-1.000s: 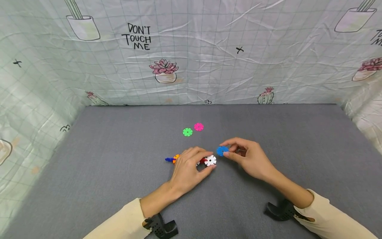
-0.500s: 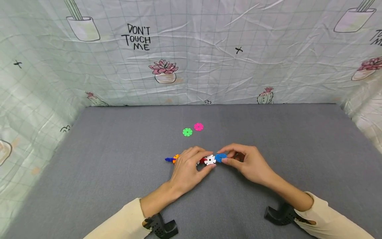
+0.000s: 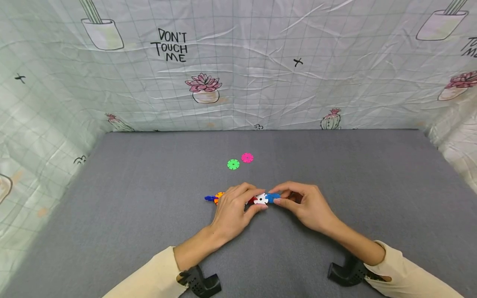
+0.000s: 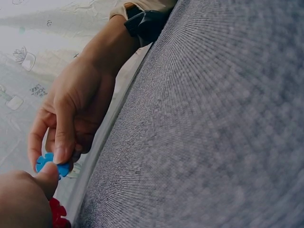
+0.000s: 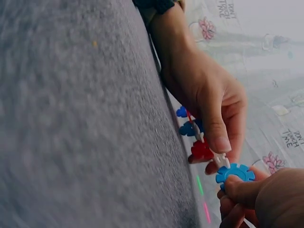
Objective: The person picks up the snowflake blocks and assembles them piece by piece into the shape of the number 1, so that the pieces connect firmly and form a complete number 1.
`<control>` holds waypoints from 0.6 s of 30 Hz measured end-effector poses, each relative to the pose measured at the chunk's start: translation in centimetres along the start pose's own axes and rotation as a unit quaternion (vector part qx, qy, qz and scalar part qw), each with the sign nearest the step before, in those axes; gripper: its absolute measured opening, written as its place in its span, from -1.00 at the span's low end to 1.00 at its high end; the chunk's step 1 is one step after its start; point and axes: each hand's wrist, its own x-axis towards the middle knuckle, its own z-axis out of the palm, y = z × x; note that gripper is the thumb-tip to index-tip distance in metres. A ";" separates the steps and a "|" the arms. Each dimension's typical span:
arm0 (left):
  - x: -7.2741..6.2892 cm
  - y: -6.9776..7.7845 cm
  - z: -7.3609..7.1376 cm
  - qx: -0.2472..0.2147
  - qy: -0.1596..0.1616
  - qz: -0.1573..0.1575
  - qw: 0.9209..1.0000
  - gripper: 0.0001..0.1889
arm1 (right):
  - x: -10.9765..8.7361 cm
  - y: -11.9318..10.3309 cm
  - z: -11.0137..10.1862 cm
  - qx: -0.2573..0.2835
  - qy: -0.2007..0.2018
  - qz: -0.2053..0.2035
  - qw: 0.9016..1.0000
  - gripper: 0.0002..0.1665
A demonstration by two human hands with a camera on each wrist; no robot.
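My right hand [image 3: 307, 205]: thumb and fingertips brought close, pinching the blue disc [image 3: 273, 198], which meets the white disc [image 3: 263, 198] at its 9 o'clock. My left hand [image 3: 232, 209]: part-curled, gripping the white disc by its rim. Judged light, stiff, slightly slick plastic; best held by the outer rim, slots kept free. Notched red disc [image 5: 202, 149] joins on, 9 o'clock. Farther, flat: slotted green disc [image 3: 233, 164], 10 o'clock; pink disc [image 3: 247, 157], 11. Grey fabric-textured tabletop [image 3: 335, 165]; creased printed cloth [image 3: 253, 82], 12.

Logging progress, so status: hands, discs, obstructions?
Left hand holds white disc. Right hand pinches light-blue disc against it. Green disc, pink disc aside; nothing blocking.
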 end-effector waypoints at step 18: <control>-0.1 0.1 0.0 -0.007 0.002 -0.013 1.000 -0.65 | -0.2 -0.4 0.8 0.013 0.009 -0.033 0.999 -0.76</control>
